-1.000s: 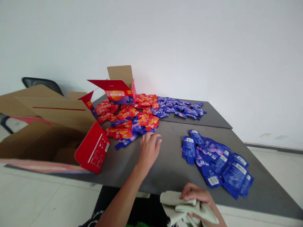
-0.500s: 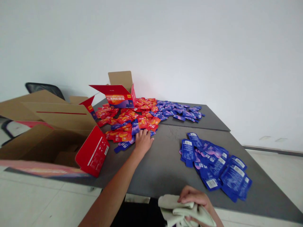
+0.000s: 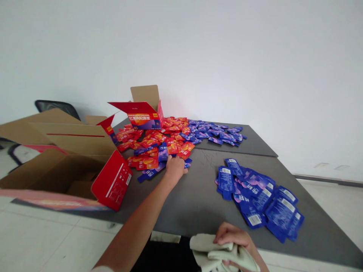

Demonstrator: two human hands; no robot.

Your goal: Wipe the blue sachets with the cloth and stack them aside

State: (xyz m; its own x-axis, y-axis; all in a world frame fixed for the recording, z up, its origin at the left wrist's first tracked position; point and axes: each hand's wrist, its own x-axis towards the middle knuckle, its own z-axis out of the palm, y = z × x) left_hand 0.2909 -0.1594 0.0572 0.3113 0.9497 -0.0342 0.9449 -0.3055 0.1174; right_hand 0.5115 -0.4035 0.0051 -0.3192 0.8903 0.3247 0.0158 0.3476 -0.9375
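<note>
My left hand (image 3: 176, 169) reaches to the near edge of the mixed pile, its fingers curled down over a blue sachet (image 3: 188, 163) that shows at its right side. Just beyond the fingertips lie a red sachet (image 3: 185, 150) and another blue sachet (image 3: 163, 152). Low in the view, at the table's front edge, my right hand (image 3: 235, 238) is closed on a bunched, pale cloth (image 3: 205, 245), thumb and fingers pressed into its folds. Part of the left fingers is hidden behind the back of the hand.
A large open carton (image 3: 112, 181) with raised flaps stands at left. Behind the red sachets is a smaller open red box (image 3: 144, 117). Several blue sachets (image 3: 258, 192) lie on the grey table (image 3: 195, 196) at right; more blue sachets (image 3: 212, 132) are spread at the back.
My left hand has shifted slightly right and its fingers have curled in; the blue sachet under it has slid right too. My right hand keeps hold of the cloth.
</note>
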